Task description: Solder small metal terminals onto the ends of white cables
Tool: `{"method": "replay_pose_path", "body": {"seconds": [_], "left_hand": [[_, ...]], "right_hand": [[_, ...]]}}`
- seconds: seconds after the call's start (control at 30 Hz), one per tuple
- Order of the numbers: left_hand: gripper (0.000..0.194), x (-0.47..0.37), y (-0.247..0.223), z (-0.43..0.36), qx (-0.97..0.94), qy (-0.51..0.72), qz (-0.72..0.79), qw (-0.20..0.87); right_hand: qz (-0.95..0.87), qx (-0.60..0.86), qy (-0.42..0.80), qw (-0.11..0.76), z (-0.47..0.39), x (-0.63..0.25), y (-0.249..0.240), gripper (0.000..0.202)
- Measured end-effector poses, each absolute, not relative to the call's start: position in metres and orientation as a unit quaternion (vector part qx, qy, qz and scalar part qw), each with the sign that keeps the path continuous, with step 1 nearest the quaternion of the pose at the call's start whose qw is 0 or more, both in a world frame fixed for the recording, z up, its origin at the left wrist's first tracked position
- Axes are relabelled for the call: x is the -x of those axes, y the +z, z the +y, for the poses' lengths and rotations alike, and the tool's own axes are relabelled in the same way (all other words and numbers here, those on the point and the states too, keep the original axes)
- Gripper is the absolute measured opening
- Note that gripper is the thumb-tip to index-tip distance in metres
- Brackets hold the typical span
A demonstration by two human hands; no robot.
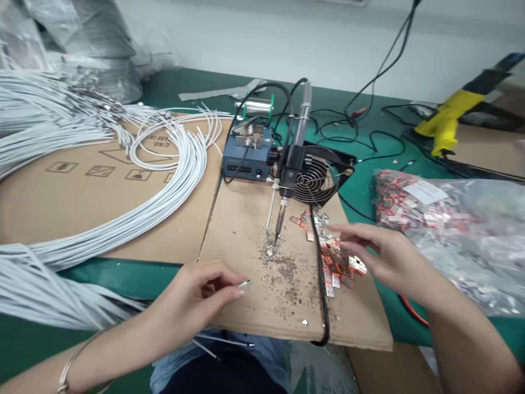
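Note:
My left hand (205, 290) pinches the end of a white cable (245, 283) over the near left part of the cardboard work board; its tip points right. My right hand (385, 257) hovers at the right edge of a pile of small orange-and-silver connector pieces (336, 262), thumb and forefinger apart. Nothing shows clearly between those fingers. Between the hands, a soldering iron (293, 158) is clamped in a stand, tip down, above a patch of solder bits (269, 251). A thin feed tube (271, 210) runs down beside the iron's tip.
Bundles of white cables (176, 202) lie at the left. Behind the iron stand a blue soldering station (246, 161), a solder spool (262, 105) and a fan (315, 180). A black cord (319, 273) crosses the board (246, 317). Bagged connectors (410, 202) lie right, below a yellow tool (447, 123).

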State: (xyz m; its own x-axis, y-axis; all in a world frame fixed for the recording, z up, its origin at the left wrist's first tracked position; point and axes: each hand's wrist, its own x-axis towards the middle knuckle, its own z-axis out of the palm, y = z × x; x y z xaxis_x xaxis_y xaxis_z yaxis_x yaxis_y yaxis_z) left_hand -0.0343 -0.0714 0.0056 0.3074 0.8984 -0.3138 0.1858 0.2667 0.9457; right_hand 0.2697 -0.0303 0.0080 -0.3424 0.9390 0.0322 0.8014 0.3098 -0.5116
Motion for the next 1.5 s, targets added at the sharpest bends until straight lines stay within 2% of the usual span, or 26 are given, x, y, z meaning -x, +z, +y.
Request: {"method": "replay_pose_path", "body": {"seconds": [0.1, 0.3, 0.5, 0.6, 0.7, 0.87, 1.03, 1.5], "left_hand": [[0.011, 0.033, 0.007, -0.045, -0.615, 0.227, 0.494, 0.571], [0.013, 0.015, -0.004, -0.003, -0.6, 0.139, 0.463, 0.637], [0.015, 0.013, -0.013, 0.001, -0.538, 0.152, 0.449, 0.697], [0.011, 0.014, -0.014, 0.001, -0.498, 0.163, 0.451, 0.723], [0.013, 0.013, -0.014, 0.002, -0.47, 0.172, 0.449, 0.74], [0.006, 0.01, -0.009, 0.003, -0.471, 0.169, 0.45, 0.739], [0.006, 0.007, -0.008, 0.003, -0.492, 0.199, 0.447, 0.72], [0.005, 0.005, -0.008, 0.003, -0.451, 0.183, 0.473, 0.734]], "right_hand": [[-0.779, 0.522, 0.305, 0.166, -0.044, -0.25, 0.011, 0.021], [-0.768, 0.474, 0.399, 0.163, -0.041, -0.207, 0.005, 0.016], [-0.568, 0.508, 0.605, 0.232, -0.031, -0.191, -0.015, 0.012], [-0.477, 0.515, 0.662, 0.263, -0.03, -0.189, -0.019, 0.016], [-0.423, 0.526, 0.678, 0.291, -0.029, -0.187, -0.019, 0.021], [-0.401, 0.525, 0.677, 0.324, -0.027, -0.183, -0.022, 0.023], [-0.404, 0.525, 0.673, 0.328, -0.027, -0.181, -0.024, 0.026], [-0.409, 0.526, 0.666, 0.336, -0.027, -0.182, -0.022, 0.018]]}}
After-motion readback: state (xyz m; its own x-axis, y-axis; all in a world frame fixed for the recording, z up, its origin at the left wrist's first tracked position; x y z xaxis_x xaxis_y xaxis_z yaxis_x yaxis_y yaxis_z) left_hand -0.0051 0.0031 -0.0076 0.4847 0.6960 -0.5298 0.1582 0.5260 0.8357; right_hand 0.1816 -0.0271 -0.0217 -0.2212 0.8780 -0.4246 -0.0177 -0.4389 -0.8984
